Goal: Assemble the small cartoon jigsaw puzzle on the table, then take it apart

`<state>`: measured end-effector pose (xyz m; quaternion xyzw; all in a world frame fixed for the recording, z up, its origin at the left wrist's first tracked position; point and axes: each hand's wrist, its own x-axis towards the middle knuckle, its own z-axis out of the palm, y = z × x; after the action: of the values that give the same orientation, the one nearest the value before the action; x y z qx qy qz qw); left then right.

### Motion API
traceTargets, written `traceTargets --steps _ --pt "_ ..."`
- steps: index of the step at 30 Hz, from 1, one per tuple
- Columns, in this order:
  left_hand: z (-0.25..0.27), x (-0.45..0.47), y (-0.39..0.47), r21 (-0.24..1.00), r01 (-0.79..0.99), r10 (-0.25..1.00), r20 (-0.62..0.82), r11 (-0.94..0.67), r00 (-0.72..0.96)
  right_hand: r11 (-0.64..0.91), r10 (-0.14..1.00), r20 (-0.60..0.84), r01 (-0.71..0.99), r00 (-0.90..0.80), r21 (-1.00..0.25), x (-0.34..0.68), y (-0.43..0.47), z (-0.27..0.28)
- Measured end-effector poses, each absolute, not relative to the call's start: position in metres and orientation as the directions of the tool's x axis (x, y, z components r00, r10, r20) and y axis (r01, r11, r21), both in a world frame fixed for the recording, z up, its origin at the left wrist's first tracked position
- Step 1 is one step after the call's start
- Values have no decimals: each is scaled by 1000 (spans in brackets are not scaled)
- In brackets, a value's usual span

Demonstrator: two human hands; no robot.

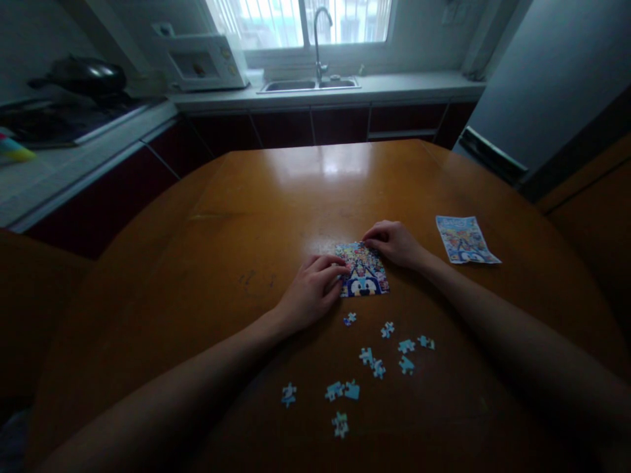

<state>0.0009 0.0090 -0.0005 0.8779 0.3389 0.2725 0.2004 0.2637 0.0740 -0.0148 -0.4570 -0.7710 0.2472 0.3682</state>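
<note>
Between the fingers of both hands, a joined jigsaw (365, 272) lies flat on the brown tabletop (276, 197), a blue dog's face printed along the edge nearest the person. The left hand (310, 289) rests at its left side; those fingers are loosely spread and slightly bent, their tips over the jigsaw's left edge, with no visible grip on anything. The right hand (395, 244) is at the far right corner, thumb and fingers drawn close together against it; whether a piece is pinched between them I cannot tell. Nearer the person than either set of fingers, loose pieces (351, 390) lie scattered, some close together and others apart, the closest just short of the jigsaw's near edge. To the right of the right fingers, well apart from them, lies a creased printed sheet (466, 240) with a similar picture. Far beyond the fingers are a sink (308, 90) and a white microwave (204, 62)
</note>
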Motion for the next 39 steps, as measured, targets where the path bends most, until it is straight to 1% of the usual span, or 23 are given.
traceTargets --steps 8,15,21,23,26,28,39 --pt "-3 0 10 527 494 704 339 -692 624 520 854 380 539 -357 -662 265 75 -19" --pt "-4 0 10 527 497 706 336 -689 623 519 854 376 547 -359 -657 263 74 -17" --pt "-3 0 9 532 492 706 337 -689 623 458 888 405 499 -219 -735 264 75 -22" --pt "-2 0 9 529 495 706 333 -689 625 500 866 432 493 -253 -712 265 76 -24" --pt "-1 0 9 528 496 706 337 -690 623 586 810 464 516 -358 -624 265 76 -27" --pt "-1 1 10 530 493 706 341 -690 621 600 800 458 541 -388 -589 264 77 -27" --pt "0 1 9 537 489 707 341 -687 620 594 804 449 565 -390 -572 264 75 -28"
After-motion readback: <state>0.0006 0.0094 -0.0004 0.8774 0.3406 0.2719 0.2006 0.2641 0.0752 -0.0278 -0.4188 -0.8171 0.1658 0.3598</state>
